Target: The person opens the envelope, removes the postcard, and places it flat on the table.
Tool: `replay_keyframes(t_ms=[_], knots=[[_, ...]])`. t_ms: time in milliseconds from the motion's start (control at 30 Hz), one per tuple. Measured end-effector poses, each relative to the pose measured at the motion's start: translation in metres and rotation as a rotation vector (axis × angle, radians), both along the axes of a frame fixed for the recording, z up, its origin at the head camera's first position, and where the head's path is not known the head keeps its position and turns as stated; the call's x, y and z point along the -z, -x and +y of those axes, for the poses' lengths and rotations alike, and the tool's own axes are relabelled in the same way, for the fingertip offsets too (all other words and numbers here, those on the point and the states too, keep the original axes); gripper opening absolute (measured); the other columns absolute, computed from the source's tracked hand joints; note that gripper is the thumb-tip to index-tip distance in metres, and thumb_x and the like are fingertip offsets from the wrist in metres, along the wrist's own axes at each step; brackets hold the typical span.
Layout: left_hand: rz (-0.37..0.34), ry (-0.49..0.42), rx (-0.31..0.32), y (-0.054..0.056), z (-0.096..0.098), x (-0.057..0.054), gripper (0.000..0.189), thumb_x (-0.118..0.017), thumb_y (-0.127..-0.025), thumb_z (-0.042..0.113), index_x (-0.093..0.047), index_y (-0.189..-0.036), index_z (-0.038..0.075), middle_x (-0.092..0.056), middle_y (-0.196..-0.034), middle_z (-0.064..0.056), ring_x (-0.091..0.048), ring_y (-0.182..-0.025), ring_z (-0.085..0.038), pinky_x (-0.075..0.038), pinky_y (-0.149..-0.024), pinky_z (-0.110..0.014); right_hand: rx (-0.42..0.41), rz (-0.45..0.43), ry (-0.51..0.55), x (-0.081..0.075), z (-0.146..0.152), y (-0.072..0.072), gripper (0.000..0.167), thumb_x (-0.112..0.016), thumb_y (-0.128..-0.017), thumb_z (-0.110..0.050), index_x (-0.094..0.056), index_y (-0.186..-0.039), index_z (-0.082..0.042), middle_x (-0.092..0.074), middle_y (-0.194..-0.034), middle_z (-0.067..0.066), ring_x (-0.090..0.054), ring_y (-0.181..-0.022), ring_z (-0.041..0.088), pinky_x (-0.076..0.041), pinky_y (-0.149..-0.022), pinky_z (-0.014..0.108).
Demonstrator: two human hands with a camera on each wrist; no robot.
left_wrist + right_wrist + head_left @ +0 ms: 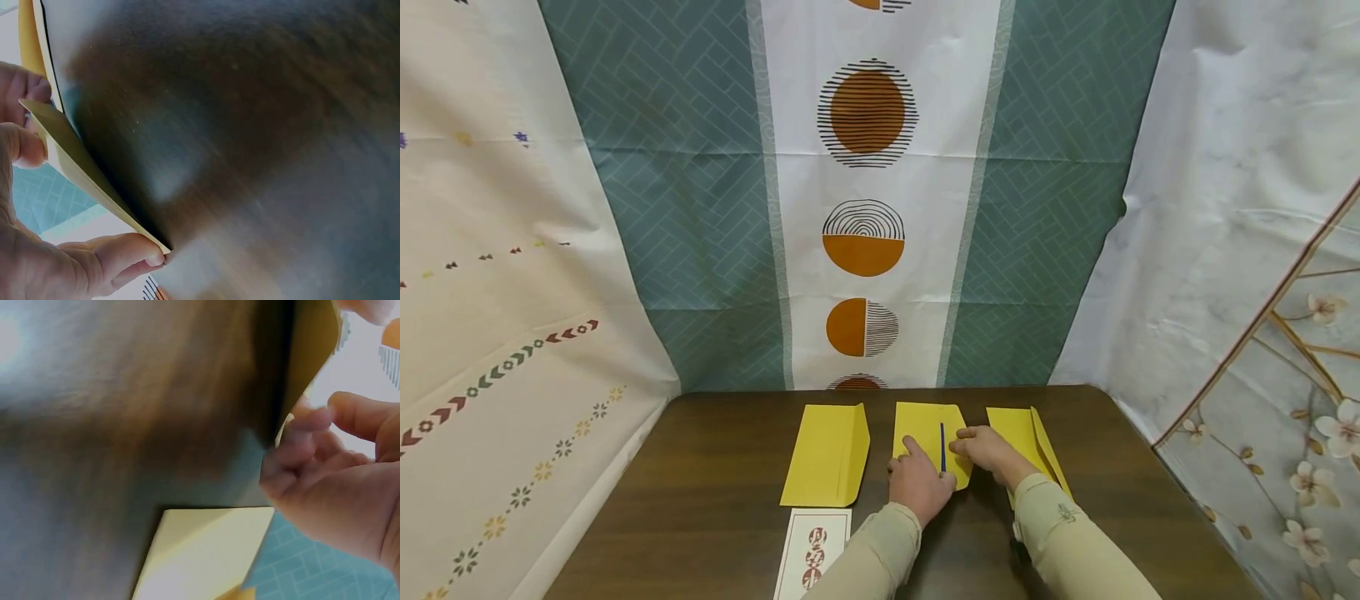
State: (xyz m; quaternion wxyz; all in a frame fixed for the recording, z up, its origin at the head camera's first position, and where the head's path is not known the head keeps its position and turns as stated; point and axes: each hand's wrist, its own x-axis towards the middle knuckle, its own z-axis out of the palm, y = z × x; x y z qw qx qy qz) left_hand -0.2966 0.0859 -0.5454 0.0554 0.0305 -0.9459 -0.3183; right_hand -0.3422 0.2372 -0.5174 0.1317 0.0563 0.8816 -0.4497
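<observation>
A yellow envelope [925, 414] lies in the middle on the dark wooden table [715, 467], a slim blue stick-like thing [943, 446] upright along its face in the head view. My left hand [919, 483] holds the envelope's near part, its index finger reaching over the paper. In the left wrist view, thumb and fingers sit at separate points along the envelope's edge [81, 165]. My right hand [988, 450] comes in from the right, fingers curled at the envelope's right side. The right wrist view shows those fingers [294, 453] against the paper edge, tips partly hidden.
To the left lies another yellow envelope [820, 454], with a white card [801, 533] with red print below it. A third yellow envelope [1018, 429] lies partly under my right forearm. Behind the table hangs a patterned curtain [865, 283]; pale cloths hang at both sides.
</observation>
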Motion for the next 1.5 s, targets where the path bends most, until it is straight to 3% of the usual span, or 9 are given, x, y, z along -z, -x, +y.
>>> replay_keyframes(t_ms=[67, 133, 233, 533, 800, 1067, 1200, 1367, 1500], knots=[[-0.002, -0.002, 0.004, 0.000, 0.000, 0.000, 0.090, -0.084, -0.081, 0.034, -0.039, -0.147, -0.007, -0.067, -0.100, -0.028, -0.061, -0.092, -0.041, -0.060, -0.085, -0.055, 0.023, -0.034, 0.031, -0.004, -0.001, 0.001, 0.056, -0.068, -0.102, -0.020, -0.055, -0.151, 0.004, -0.073, -0.099, 0.013, -0.067, -0.085, 0.026, -0.057, -0.086, 0.045], [-0.005, -0.006, 0.009, 0.000, -0.001, 0.000, 0.090, -0.084, -0.081, 0.033, -0.039, -0.147, -0.007, -0.066, -0.099, -0.028, -0.060, -0.092, -0.040, -0.061, -0.085, -0.054, 0.035, -0.057, 0.087, -0.006, -0.002, 0.003, 0.059, -0.067, -0.102, -0.017, -0.051, -0.154, 0.005, -0.064, -0.080, 0.007, -0.052, -0.064, 0.018, -0.049, -0.066, 0.034], [-0.008, -0.014, 0.016, 0.000, -0.001, -0.001, 0.089, -0.084, -0.082, 0.033, -0.039, -0.147, -0.007, -0.066, -0.100, -0.028, -0.060, -0.092, -0.039, -0.061, -0.084, -0.054, 0.066, -0.078, 0.188, -0.006, -0.002, 0.006, 0.062, -0.066, -0.103, -0.012, -0.043, -0.157, 0.007, -0.061, -0.076, 0.003, -0.044, -0.056, 0.011, -0.038, -0.055, 0.025], [-0.015, -0.025, 0.015, 0.000, -0.002, 0.000, 0.089, -0.082, -0.082, 0.033, -0.038, -0.148, -0.008, -0.067, -0.106, -0.031, -0.061, -0.099, -0.043, -0.060, -0.090, -0.056, 0.124, -0.143, 0.375, 0.001, -0.001, 0.007, 0.060, -0.055, -0.108, -0.008, -0.033, -0.162, 0.007, -0.076, -0.114, 0.011, -0.058, -0.069, 0.010, -0.051, -0.062, 0.023], [-0.016, 0.002, 0.018, -0.003, -0.001, 0.001, 0.087, -0.082, -0.083, 0.033, -0.039, -0.146, -0.009, -0.066, -0.107, -0.033, -0.061, -0.101, -0.046, -0.060, -0.091, -0.056, 0.130, -0.048, 0.267, 0.014, -0.008, 0.005, 0.053, -0.074, -0.099, -0.011, -0.056, -0.148, 0.002, -0.066, -0.080, 0.004, -0.052, -0.061, 0.013, -0.041, -0.054, 0.024], [0.001, 0.025, 0.021, -0.001, -0.001, 0.002, 0.085, -0.082, -0.084, 0.032, -0.040, -0.145, -0.009, -0.067, -0.108, -0.034, -0.061, -0.100, -0.048, -0.060, -0.090, -0.056, 0.183, -0.010, 0.198, 0.020, -0.014, 0.008, 0.055, -0.081, -0.092, -0.004, -0.061, -0.143, -0.004, -0.060, -0.073, 0.005, -0.052, -0.059, 0.015, -0.042, -0.053, 0.025], [-0.021, 0.036, 0.026, 0.000, 0.000, 0.001, 0.089, -0.085, -0.083, 0.035, -0.041, -0.146, -0.009, -0.066, -0.111, -0.035, -0.062, -0.103, -0.048, -0.060, -0.091, -0.056, 0.212, -0.001, 0.181, 0.022, -0.014, 0.009, 0.058, -0.082, -0.090, -0.002, -0.061, -0.144, -0.005, -0.063, -0.089, 0.012, -0.055, -0.065, 0.018, -0.046, -0.058, 0.027], [-0.041, 0.024, 0.018, -0.001, 0.000, 0.000, 0.094, -0.090, -0.078, 0.038, -0.042, -0.146, -0.008, -0.065, -0.113, -0.034, -0.061, -0.104, -0.046, -0.061, -0.094, -0.056, 0.236, 0.052, 0.156, 0.024, -0.010, 0.008, 0.058, -0.082, -0.087, 0.001, -0.062, -0.141, -0.003, -0.062, -0.131, 0.027, -0.062, -0.087, 0.026, -0.053, -0.067, 0.028], [-0.049, 0.051, 0.008, -0.004, 0.001, 0.000, 0.095, -0.093, -0.076, 0.040, -0.045, -0.144, -0.006, -0.065, -0.115, -0.034, -0.061, -0.106, -0.046, -0.061, -0.095, -0.057, 0.238, 0.078, 0.111, 0.027, -0.004, 0.006, 0.043, -0.080, -0.091, -0.004, -0.070, -0.133, -0.004, -0.064, -0.132, 0.024, -0.059, -0.089, 0.026, -0.049, -0.068, 0.029]])
